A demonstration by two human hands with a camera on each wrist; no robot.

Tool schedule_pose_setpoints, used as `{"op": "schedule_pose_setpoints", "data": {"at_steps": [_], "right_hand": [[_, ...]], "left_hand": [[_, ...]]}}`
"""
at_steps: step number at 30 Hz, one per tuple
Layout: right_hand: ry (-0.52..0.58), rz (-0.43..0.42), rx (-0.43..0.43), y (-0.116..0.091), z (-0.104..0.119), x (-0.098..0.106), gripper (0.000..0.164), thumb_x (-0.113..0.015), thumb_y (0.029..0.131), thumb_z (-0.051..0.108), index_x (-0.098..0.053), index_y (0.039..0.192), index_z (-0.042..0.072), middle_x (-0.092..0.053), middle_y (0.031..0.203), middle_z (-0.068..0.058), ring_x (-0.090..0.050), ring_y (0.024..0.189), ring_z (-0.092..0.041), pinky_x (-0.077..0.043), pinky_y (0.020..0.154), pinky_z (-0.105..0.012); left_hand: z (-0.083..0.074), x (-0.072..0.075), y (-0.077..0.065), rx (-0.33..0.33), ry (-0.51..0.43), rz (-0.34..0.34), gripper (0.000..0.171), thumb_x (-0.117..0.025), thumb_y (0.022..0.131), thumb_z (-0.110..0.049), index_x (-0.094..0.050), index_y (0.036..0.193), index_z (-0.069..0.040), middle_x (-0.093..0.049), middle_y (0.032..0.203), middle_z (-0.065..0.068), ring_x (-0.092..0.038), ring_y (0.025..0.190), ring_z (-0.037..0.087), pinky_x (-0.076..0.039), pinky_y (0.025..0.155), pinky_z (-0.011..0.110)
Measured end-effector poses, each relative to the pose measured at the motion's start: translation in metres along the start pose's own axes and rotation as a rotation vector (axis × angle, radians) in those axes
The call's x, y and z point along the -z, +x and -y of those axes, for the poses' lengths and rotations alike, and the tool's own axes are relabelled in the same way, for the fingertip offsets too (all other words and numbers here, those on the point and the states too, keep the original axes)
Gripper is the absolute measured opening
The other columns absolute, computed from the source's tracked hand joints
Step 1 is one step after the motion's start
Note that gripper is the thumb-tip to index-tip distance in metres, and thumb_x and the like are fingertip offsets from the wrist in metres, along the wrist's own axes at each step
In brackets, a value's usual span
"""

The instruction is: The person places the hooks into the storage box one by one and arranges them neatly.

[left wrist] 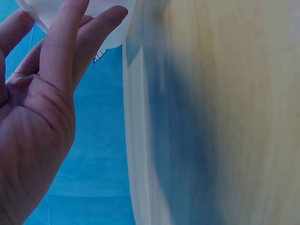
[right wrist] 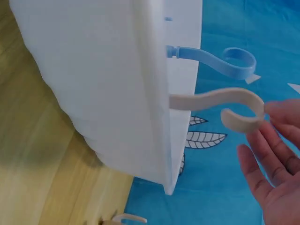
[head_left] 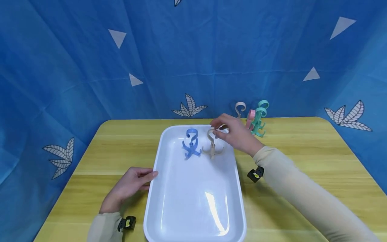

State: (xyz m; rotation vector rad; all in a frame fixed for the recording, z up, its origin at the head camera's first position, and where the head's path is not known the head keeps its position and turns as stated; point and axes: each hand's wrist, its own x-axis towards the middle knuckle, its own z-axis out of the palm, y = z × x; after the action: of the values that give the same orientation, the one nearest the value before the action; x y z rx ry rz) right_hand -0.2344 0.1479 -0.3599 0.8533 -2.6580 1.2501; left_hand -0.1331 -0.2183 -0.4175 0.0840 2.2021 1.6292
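Observation:
A white tray lies lengthwise before me. My left hand holds its left rim, thumb over the edge and fingers outside; the left wrist view shows those fingers against the tray's side. Inside the far end stands a blue multi-arm hook, curl upward. Beside it, to the right, a beige multi-arm hook stands upright with its arms low in the tray. My right hand pinches the beige hook's curled top with its fingertips, reaching over the tray's far right corner.
Behind my right hand, at the table's back edge, stand several more hooks: a pale one, a pink one and green ones. A blue patterned curtain hangs behind the wooden table.

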Motion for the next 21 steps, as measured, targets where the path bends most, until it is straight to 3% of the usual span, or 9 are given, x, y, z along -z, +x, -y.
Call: {"op": "schedule_pose_setpoints", "data": {"at_steps": [6, 10, 15, 21], "right_hand": [[-0.026, 0.001, 0.005, -0.006, -0.001, 0.006, 0.024, -0.070, 0.094, 0.022, -0.068, 0.113, 0.007, -0.062, 0.110, -0.003, -0.060, 0.104, -0.022, -0.052, 0.092, -0.040], [-0.002, -0.056, -0.014, -0.009, -0.007, 0.009, 0.028, -0.067, 0.096, 0.029, -0.069, 0.114, 0.008, -0.062, 0.110, -0.001, -0.059, 0.103, -0.020, -0.051, 0.089, -0.043], [0.021, -0.113, -0.015, -0.013, -0.011, 0.013, 0.026, -0.063, 0.099, 0.029, -0.069, 0.112, 0.007, -0.062, 0.106, 0.000, -0.060, 0.097, -0.017, -0.053, 0.084, -0.038], [0.033, -0.142, -0.073, -0.019, -0.015, 0.027, 0.026, -0.059, 0.101, 0.029, -0.068, 0.114, 0.009, -0.062, 0.106, -0.001, -0.062, 0.090, -0.019, -0.057, 0.066, -0.033]], "left_hand": [[0.001, -0.001, 0.002, 0.010, -0.013, -0.013, 0.056, -0.065, 0.097, -0.033, -0.056, 0.129, 0.013, -0.065, 0.117, 0.021, -0.067, 0.101, 0.026, -0.058, 0.081, 0.038], [0.000, 0.000, 0.003, 0.009, -0.005, -0.015, 0.057, -0.065, 0.097, -0.034, -0.057, 0.129, 0.013, -0.066, 0.115, 0.021, -0.067, 0.099, 0.026, -0.059, 0.080, 0.037], [0.000, 0.000, 0.003, 0.014, 0.000, -0.005, 0.056, -0.065, 0.097, -0.034, -0.058, 0.128, 0.013, -0.066, 0.115, 0.021, -0.068, 0.099, 0.026, -0.059, 0.080, 0.037], [0.000, 0.001, 0.003, 0.012, -0.004, 0.004, 0.056, -0.063, 0.098, -0.033, -0.056, 0.129, 0.014, -0.066, 0.116, 0.021, -0.067, 0.101, 0.025, -0.058, 0.081, 0.036]]}}
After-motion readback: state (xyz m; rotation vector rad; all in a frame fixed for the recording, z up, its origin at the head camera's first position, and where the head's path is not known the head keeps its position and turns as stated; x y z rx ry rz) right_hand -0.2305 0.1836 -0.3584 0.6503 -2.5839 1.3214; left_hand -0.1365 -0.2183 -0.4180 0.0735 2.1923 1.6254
